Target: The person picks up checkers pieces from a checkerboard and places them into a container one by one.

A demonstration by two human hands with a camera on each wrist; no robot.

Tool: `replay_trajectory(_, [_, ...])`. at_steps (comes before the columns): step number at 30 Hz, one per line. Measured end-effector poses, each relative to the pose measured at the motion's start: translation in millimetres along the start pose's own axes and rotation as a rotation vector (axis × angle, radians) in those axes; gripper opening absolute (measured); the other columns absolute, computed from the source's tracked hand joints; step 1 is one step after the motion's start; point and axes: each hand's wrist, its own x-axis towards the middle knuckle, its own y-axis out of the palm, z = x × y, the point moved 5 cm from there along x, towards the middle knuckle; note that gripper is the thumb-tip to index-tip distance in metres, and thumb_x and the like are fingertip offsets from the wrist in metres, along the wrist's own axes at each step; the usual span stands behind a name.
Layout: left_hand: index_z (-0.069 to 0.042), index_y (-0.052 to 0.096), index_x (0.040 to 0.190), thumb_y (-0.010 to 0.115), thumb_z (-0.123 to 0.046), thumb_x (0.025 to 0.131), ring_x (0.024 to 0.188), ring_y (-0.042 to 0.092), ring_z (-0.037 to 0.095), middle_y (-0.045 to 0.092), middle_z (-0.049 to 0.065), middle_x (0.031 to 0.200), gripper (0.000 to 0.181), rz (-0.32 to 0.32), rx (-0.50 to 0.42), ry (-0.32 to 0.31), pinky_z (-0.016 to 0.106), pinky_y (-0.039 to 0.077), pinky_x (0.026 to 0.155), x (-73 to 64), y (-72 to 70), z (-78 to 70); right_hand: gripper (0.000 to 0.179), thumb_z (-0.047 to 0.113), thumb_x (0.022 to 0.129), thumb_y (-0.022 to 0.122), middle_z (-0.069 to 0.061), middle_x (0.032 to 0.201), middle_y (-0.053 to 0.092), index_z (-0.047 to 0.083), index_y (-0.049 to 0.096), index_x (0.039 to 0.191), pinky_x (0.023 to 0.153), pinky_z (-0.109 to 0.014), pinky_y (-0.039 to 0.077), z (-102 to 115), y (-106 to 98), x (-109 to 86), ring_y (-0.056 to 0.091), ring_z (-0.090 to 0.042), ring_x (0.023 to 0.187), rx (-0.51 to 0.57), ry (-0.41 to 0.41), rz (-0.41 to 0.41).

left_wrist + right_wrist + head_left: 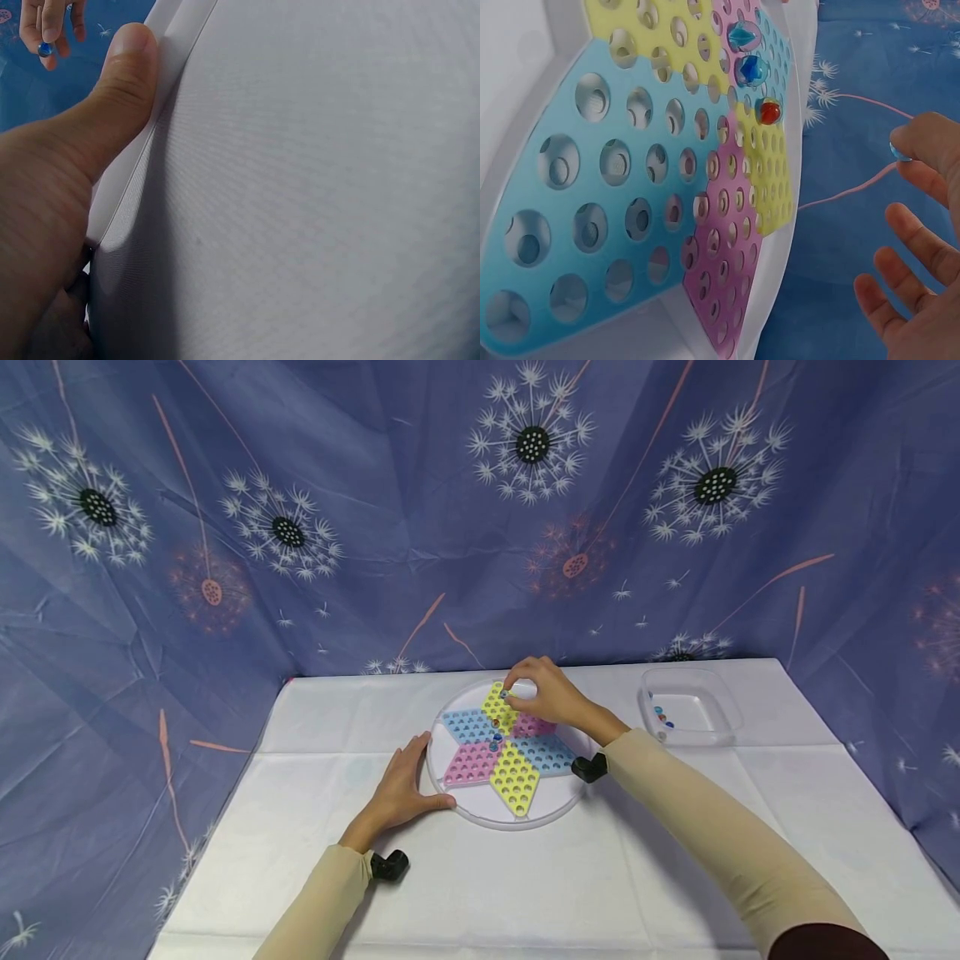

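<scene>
A round white Chinese checkers board (467, 802) with a star of yellow, pink and blue points lies on the table. My right hand (551, 693) pinches a blue marble (900, 154) between thumb and forefinger, over the far yellow point. Its other fingers are spread in the right wrist view. A red marble (769, 112), a dark blue marble (751, 70) and a light blue marble (742, 35) sit in holes near the star's middle. My left hand (397, 793) rests at the board's left rim, fingers straight, its thumb (131, 71) against the edge.
A clear plastic box (688, 737) with several marbles (660, 713) stands to the right of the board. The table (525, 885) has a white cloth. Behind it hangs a blue curtain (420, 527) with a dandelion pattern.
</scene>
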Motion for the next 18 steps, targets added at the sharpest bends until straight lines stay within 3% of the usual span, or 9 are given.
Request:
replay_trajectory(14, [-0.001,0.023,0.162,0.094,-0.046,0.07,0.156,0.016,0.036,0.026,0.02,0.167,0.125,-0.004,-0.001,0.0,0.047,0.006,0.13,-0.1,0.0,0.1,0.013,0.019,0.091,0.079,-0.01,0.125,0.065,0.015,0.077,0.103,0.105,-0.059,0.043,-0.3,-4.5,-2.3,0.051,-0.035,0.121,0.007,0.003,-0.02])
replay_trajectory(18, [-0.001,0.023,0.162,0.094,-0.046,0.07,0.156,0.016,0.036,0.026,0.02,0.167,0.125,-0.004,0.001,-0.001,0.048,0.006,0.13,-0.7,0.3,0.4,0.013,0.018,0.091,0.078,-0.01,0.124,0.065,0.014,0.076,0.104,0.11,-0.062,0.038,-3.2,-8.3,-5.0,0.052,-0.035,0.123,0.017,-0.004,-0.022])
